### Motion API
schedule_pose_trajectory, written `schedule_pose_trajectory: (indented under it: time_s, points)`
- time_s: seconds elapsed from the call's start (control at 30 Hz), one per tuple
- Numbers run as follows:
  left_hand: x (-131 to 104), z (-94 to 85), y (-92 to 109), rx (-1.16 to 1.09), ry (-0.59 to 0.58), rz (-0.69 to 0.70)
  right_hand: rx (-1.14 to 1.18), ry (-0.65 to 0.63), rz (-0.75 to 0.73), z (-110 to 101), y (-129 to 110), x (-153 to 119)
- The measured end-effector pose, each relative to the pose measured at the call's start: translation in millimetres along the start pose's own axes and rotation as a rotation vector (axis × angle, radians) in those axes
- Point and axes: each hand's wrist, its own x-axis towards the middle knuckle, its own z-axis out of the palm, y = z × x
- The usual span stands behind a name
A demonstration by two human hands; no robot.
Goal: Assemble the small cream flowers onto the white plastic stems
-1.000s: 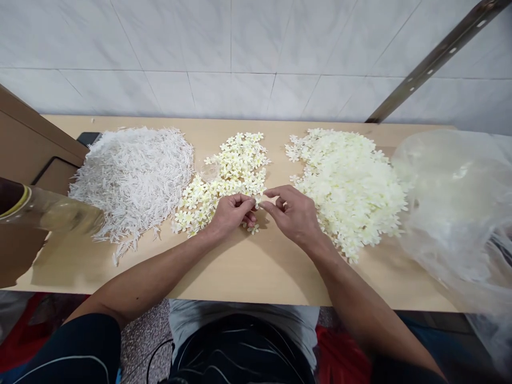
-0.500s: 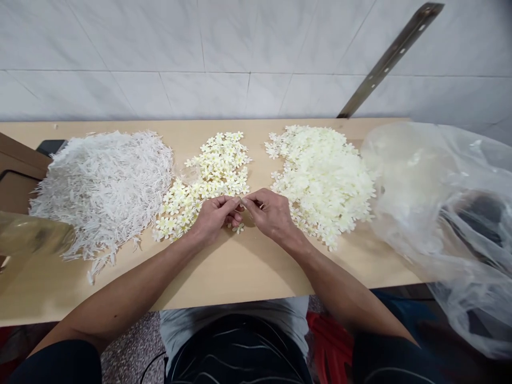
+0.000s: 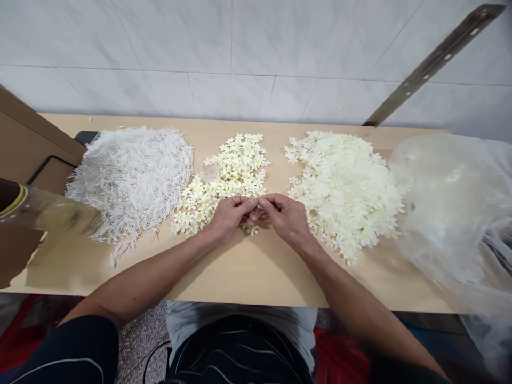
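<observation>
My left hand (image 3: 232, 216) and my right hand (image 3: 286, 216) meet fingertip to fingertip above the table, at the near edge of a small pile of pale yellow flowers (image 3: 236, 173). Both are closed in a pinch; whatever lies between the fingers is too small to make out. One loose flower (image 3: 253, 230) shows just below the fingertips. To the right of my hands spreads a larger heap of cream flowers (image 3: 348, 186). A heap of thin white strands (image 3: 134, 176) lies on the left.
The wooden table (image 3: 240, 277) runs along a tiled wall. A clear plastic bag (image 3: 448, 197) covers its right end. At the left are a transparent bottle (image 3: 60, 210) and a brown box (image 3: 36, 133). A slotted metal strip (image 3: 428, 69) leans on the wall at the right.
The view has shifted left, so table items appear further right and more of the bottle shows. My hands remain together, with the fingertips now closer.
</observation>
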Motion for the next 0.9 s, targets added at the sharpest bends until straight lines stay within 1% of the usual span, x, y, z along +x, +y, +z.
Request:
schedule_pose_trajectory:
  time_s: [0.07,0.17,0.23,0.37,0.47,0.63,0.83,0.9]
  points:
    - [0,-0.5,-1,-0.005,-0.014,-0.004,0.043,-0.006,0.025,-1,-2,1]
    - [0,-1.0,-2,-0.019,-0.019,-0.031,0.002,0.001,0.036,-3,-6,1]
    - [0,-0.8,-3,-0.023,-0.015,-0.044,-0.092,0.015,0.004,-4,-8,1]
    - [0,1.0,-3,-0.011,-0.004,-0.043,-0.34,0.06,-0.11,-2,-7,-1]
    - [-1,2.4,-1,-0.007,-0.001,-0.043,-0.403,0.104,-0.131,1,-8,-1]
    - [-1,4.0,-1,0.011,0.016,-0.013,-0.252,0.088,-0.045,4,-11,-1]
    - [1,3.0,1,0.12,0.108,0.058,-0.017,-0.019,0.012,2,-10,1]
    - [1,1.2,2,0.174,0.113,0.077,0.03,-0.028,0.025,2,-8,1]
